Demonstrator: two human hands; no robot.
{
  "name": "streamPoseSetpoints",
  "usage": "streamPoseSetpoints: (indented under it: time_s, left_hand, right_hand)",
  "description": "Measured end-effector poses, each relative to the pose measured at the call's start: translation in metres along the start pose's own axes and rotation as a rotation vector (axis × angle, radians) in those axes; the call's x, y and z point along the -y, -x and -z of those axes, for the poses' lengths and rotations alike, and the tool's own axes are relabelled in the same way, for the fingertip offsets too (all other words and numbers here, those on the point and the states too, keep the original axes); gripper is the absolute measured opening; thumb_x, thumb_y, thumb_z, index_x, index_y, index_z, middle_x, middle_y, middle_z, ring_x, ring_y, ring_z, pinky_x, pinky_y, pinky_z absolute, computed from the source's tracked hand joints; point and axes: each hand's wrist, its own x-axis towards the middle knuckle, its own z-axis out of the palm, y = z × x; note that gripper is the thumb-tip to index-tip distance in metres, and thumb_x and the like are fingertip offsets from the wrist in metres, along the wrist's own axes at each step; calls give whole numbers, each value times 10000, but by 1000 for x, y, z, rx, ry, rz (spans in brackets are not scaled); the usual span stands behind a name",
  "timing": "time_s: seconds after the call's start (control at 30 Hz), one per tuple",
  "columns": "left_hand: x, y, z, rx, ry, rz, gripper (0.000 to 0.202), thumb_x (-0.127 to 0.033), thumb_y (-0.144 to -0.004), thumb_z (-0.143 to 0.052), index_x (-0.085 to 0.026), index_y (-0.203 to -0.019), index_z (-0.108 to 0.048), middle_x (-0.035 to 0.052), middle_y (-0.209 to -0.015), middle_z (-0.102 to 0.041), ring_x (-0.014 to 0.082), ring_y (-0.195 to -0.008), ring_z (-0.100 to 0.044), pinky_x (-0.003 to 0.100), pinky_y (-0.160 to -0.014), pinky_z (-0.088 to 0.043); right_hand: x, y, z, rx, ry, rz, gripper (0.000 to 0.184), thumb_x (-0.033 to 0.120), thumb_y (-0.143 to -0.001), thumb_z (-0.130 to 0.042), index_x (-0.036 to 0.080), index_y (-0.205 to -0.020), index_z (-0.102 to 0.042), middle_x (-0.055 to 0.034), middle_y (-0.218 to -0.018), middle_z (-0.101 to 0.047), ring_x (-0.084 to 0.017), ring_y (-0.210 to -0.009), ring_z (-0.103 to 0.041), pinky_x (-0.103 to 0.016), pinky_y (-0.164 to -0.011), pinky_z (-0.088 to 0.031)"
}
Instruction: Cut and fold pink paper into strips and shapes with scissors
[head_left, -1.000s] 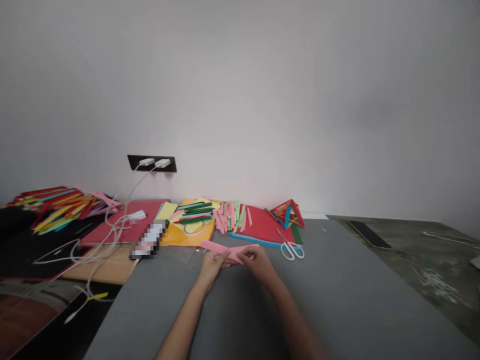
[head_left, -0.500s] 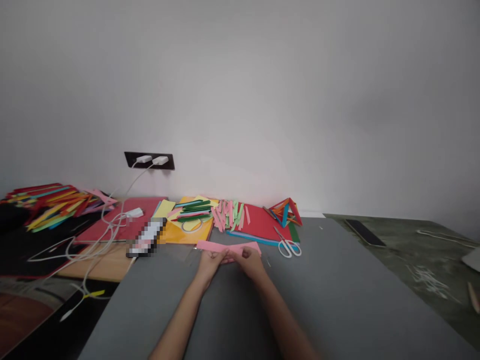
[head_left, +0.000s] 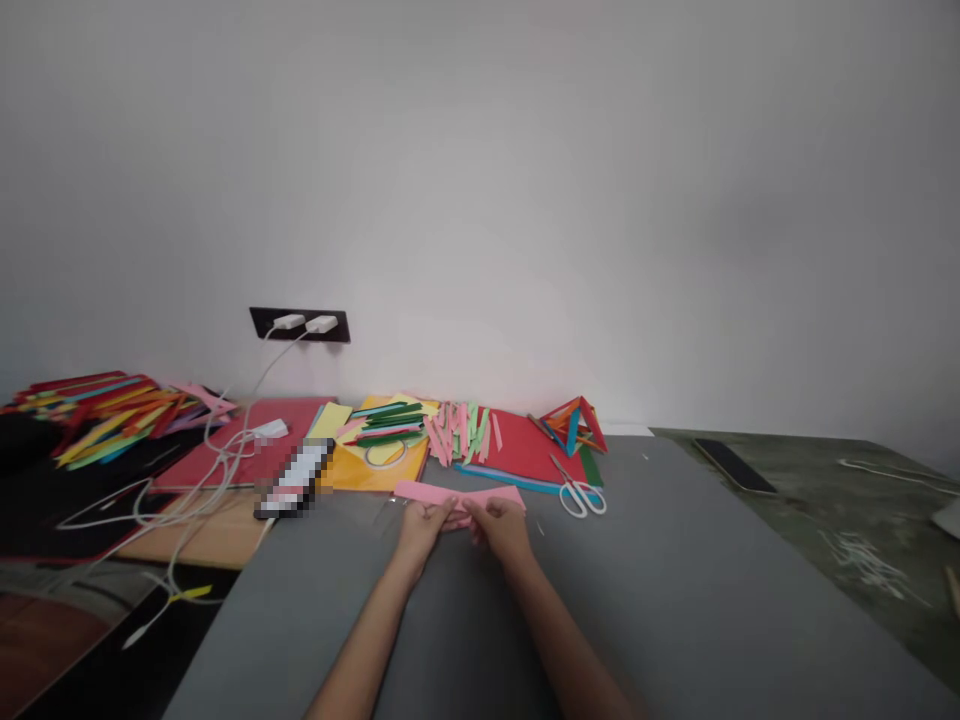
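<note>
A pink paper strip (head_left: 420, 492) lies crosswise at the middle of the grey table (head_left: 315, 610). My left hand (head_left: 427, 522) pinches pink paper near the strip's middle, thumb on the near side. Close beside it, my right hand (head_left: 499, 522) has its thumb and fingers pressed together on the pink paper too. The fingers partly hide the paper between the hands, so its exact fold cannot be made out. White-handled scissors (head_left: 582, 498) rest to the right of my right hand, their blades pointing away.
Behind my hands lie pink and green paper strips (head_left: 457, 430), red sheets (head_left: 517, 445) and a paper-strip frame (head_left: 574, 425). At left are a phone (head_left: 298, 478), tangled white cables (head_left: 225, 455) and a heap of coloured strips (head_left: 112, 410). A dark flat object (head_left: 733, 465) lies at right.
My right-hand fingers have shifted slightly on the pink paper. Both hands stay in nearly the same place, and the whole view has moved a little.
</note>
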Motion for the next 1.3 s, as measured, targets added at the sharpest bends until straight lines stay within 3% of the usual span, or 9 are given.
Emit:
streamPoseSetpoints:
  time_s: [0.23, 0.4, 0.63, 0.83, 0.93, 1.13, 1.3]
  left_hand:
    - [2, 0, -1, 28, 44, -6, 263, -259, -533, -699, -73, -709, -641, 93, -660, -687, 210, -654, -641, 313, -684, -509]
    - [2, 0, 0, -27, 46, 18, 286, -263, -490, -719, -63, -682, -647, 113, -656, -684, 203, -607, -640, 302, -647, -515]
    - [1, 0, 1, -58, -21, -31, 276, -327, -511, -697, -67, -587, -642, 87, -564, -671, 195, -538, -628, 302, -605, -516]
    - [1, 1, 0, -52, 76, -5, 415, -291, -492, -718, -90, -845, -631, 51, -601, -678, 190, -573, -633, 314, -607, -518]
    - [0, 1, -1, -43, 80, -7, 429, -280, -512, -709, -97, -889, -619, 58, -644, -685, 197, -589, -637, 322, -618, -514]
    - [-2, 1, 0, -117, -45, -36, 244, -296, -520, -697, -85, -635, -651, 81, -618, -685, 213, -620, -640, 303, -674, -492]
    - [0, -1, 2, -137, 0, -76, 252, -317, -520, -692, -95, -622, -631, 75, -594, -680, 227, -655, -640, 310, -665, -490]
  right_hand:
    - [4, 1, 4, 41, 12, 34, 427, 505, -650, -508, 171, -394, -434, 21, -292, -467, -74, -232, -377, -180, -266, -253]
    - [9, 2, 2, 87, 44, 34, 427, 515, -687, -447, 187, -415, -418, 10, -323, -498, -84, -248, -398, -192, -278, -284]
    - [10, 3, 0, 112, 90, 58, 359, 467, -632, -538, 182, -445, -426, 19, -373, -523, -92, -310, -450, -192, -330, -335]
    - [13, 6, 2, 59, 205, 173, 332, 376, -674, -511, 180, -433, -394, 38, -351, -467, -79, -337, -437, -176, -356, -319]
    - [14, 5, 5, 60, 230, 191, 327, 355, -673, -514, 181, -431, -379, 45, -341, -453, -76, -336, -428, -173, -362, -313]
    - [11, 0, 15, 134, 148, 124, 337, 441, -650, -525, 181, -474, -401, 54, -337, -451, -87, -310, -442, -176, -338, -300]
    - [9, -5, 26, 213, 115, 117, 334, 463, -653, -513, 178, -500, -430, 64, -340, -436, -97, -325, -469, -188, -368, -344]
